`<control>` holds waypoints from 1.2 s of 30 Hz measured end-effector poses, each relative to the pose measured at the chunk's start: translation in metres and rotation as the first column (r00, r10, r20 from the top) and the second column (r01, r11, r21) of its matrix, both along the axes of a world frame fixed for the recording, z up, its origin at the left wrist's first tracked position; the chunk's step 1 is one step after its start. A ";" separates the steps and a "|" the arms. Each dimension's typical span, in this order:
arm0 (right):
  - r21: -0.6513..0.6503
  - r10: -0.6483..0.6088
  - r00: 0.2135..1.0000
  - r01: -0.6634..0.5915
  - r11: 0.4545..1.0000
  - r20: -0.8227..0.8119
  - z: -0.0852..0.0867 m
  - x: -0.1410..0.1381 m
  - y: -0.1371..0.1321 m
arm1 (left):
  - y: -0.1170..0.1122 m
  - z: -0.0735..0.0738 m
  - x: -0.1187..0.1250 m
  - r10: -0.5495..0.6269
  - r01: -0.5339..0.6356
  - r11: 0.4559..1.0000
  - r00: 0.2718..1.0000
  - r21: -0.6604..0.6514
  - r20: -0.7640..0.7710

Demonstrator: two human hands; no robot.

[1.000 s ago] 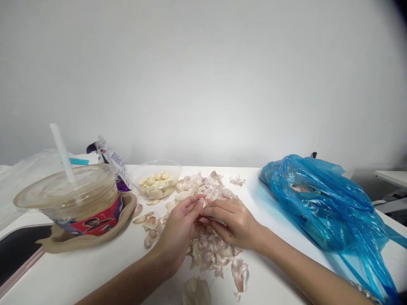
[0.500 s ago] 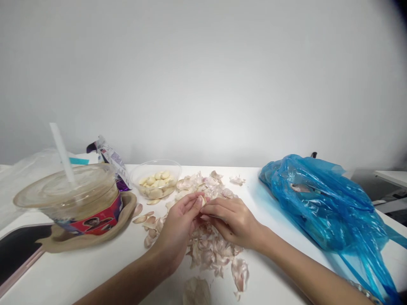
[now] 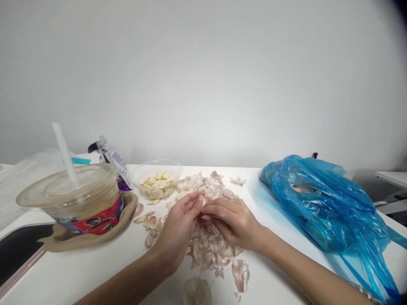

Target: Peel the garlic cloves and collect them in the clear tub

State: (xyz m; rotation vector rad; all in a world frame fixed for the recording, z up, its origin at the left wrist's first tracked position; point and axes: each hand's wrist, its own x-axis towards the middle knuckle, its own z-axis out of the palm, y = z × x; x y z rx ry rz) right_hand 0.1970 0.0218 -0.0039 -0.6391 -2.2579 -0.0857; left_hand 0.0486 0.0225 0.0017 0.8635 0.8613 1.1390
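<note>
Head view: garlic clove (image 3: 204,201) pinched between left hand (image 3: 182,223) and right hand (image 3: 234,221), both equally near, above garlic skins (image 3: 210,253); long axis obscured.

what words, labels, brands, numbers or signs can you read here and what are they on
Nothing can be read for certain.
Red label on the cup: any lettering is too blurred to read.
Packet: printed, but the print is too small and blurred.
Blue bag: no lettering visible.
</note>
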 end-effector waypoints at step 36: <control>0.083 -0.016 0.995 0.024 0.996 -0.101 0.004 0.001 -0.001 | 0.002 -0.003 0.001 -0.016 0.015 0.999 0.999 0.028 0.038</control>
